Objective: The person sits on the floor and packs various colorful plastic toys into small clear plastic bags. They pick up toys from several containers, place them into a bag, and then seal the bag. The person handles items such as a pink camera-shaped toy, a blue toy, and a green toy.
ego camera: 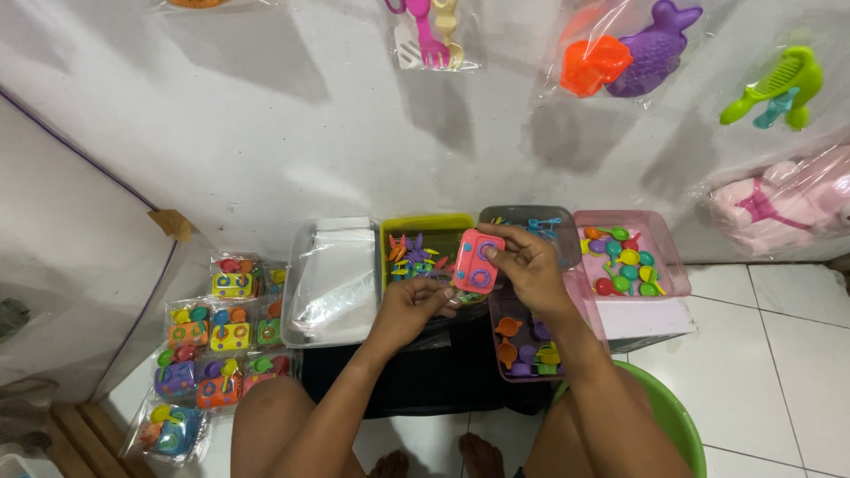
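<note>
I see both hands raised over a row of trays on the floor, holding 1 pink toy stove (478, 260) with purple and blue rings on its face. My right hand (529, 265) grips its right edge, fingers (505, 255) curled and pinching the top corner. My left hand (409, 305) comes up from below, fingers pressed together against the stove's lower left corner. The stove hangs just above the seam between the yellow-green tray (427, 223) and the dark clear tray (524, 215).

I count 5 containers in the row. At the left, 1 clear bin (332, 281) holds a stack of plastic bags. Next, the yellow-green tray holds small mixed-colour pieces, too small for me to count. The dark clear tray is mostly hidden behind my right hand. The pink tray (673, 265) at the right holds toy spoons and ladles in several colours. Under my right forearm, 1 more pink-clear tray (505, 367) carries orange and purple cups.

Left of the bin, sealed toy packets (212, 345) lie on the floor; I make out about 10. 1 green basin (677, 416) sits by my right knee. On the wall above hang 5 bagged toys, 1 cut off by the frame; the pink plush toy (779, 204) hangs nearest the pink tray.
</note>
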